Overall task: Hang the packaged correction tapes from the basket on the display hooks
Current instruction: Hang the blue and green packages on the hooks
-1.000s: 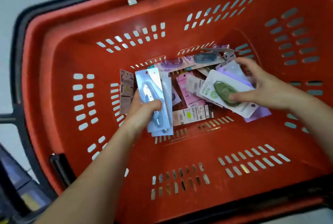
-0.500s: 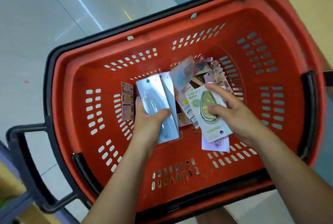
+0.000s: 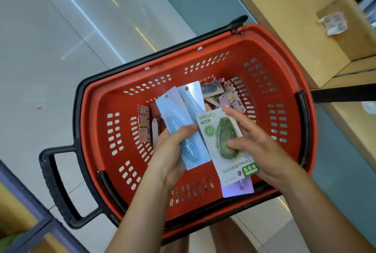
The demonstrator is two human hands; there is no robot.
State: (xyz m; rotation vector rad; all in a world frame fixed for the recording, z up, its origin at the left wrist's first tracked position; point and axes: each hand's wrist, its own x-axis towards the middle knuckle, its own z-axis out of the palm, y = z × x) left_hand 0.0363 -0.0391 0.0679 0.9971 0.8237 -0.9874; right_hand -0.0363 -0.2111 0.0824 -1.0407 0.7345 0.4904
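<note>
a red shopping basket [image 3: 95, 114] with a black rim and a black pull handle [image 3: 50, 181] stands on the pale tiled floor [image 3: 50, 49]. both hands are above its middle, each holding packaged correction tapes.

the left hand [image 3: 173, 151] grips two long blue packs [image 3: 179, 118] fanned apart at the top. its thumb lies across the front of the nearer one and its fingers are curled behind. each card has a small hang hole at its upper end.

the right hand [image 3: 262, 147] grips a white "campus" pack [image 3: 209, 130] with a green avocado-shaped tape. the thumb presses on the blister and the fingers are spread along the card's right edge. a purple pack [image 3: 238, 189] sits under it in the same grip, showing below its lower edge. the blue and green packs touch or overlap where the hands meet.

more packs [image 3: 227, 96] lie loose in a heap at the far right of the basket floor. a pink-backed pack [image 3: 144, 123] leans near the left wall.

a pale wooden shelf unit [image 3: 295, 19] stands just beside the basket on the right, with a crumpled paper label [image 3: 333, 22] on it.
</note>
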